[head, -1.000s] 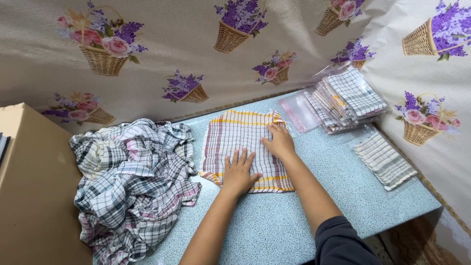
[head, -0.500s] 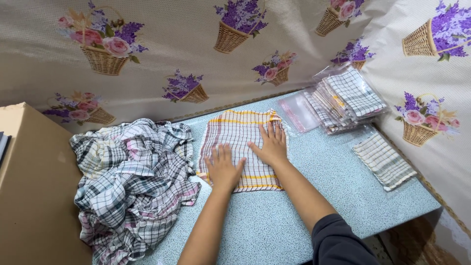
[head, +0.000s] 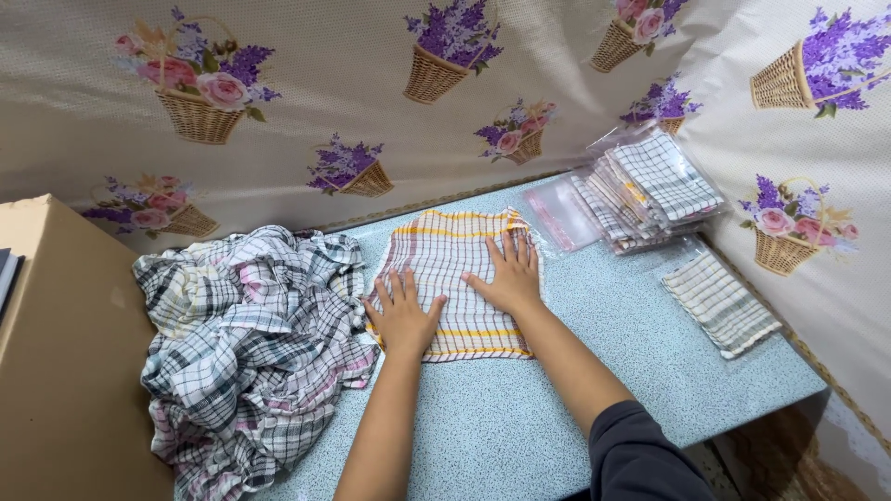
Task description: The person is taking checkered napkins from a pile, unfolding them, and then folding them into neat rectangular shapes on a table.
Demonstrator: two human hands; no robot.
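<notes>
We press both hands flat — left hand point(head: 402, 314), right hand point(head: 507, 274), fingers spread, gripping nothing — on the checked cloth point(head: 457, 283) lying mid-worktop point(head: 575, 390); smoothing seems underway; a fold would need pinched edges — crumpled pile point(head: 243, 343) lies left.

**A speckled blue table and its cloths**

The pale blue speckled table point(head: 520, 417) runs up to a flowered wall covering. On its left side lies a rumpled heap of checked cloths point(head: 246, 348), spilling toward the near edge. In the middle a checked cloth with yellow stripes point(head: 464, 278) is spread flat. At the far right corner sits a leaning stack of bagged cloths point(head: 650, 190), with an empty clear bag point(head: 557, 211) just beside it. One more folded cloth point(head: 722, 301) lies alone near the right edge.
</notes>
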